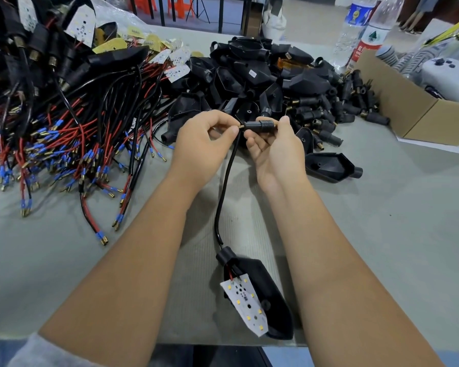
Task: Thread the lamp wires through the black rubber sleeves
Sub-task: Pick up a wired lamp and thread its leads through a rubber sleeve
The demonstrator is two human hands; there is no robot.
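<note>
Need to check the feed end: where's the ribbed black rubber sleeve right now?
In the head view, the ribbed black rubber sleeve is centre frame above the table, pinched by the right hand, with the left hand at its brass-tipped left end.

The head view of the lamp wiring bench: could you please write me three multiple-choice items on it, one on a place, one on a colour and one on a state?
1. Where does the cardboard box sit on the table?
A. far right
B. near left
C. at the near edge

2. What colour are the crimp sleeves on the loose wires at the left?
A. green
B. blue
C. white

3. What is the right hand doing?
A. resting flat on the table
B. holding a water bottle
C. holding the black rubber sleeve

Answers:
1. A, the box stands beyond the pile of black housings at the right edge.
2. B, blue sleeves end the red and black wires.
3. C, its fingers grip the sleeve while the left hand pinches the black cable at the sleeve's end.
</note>
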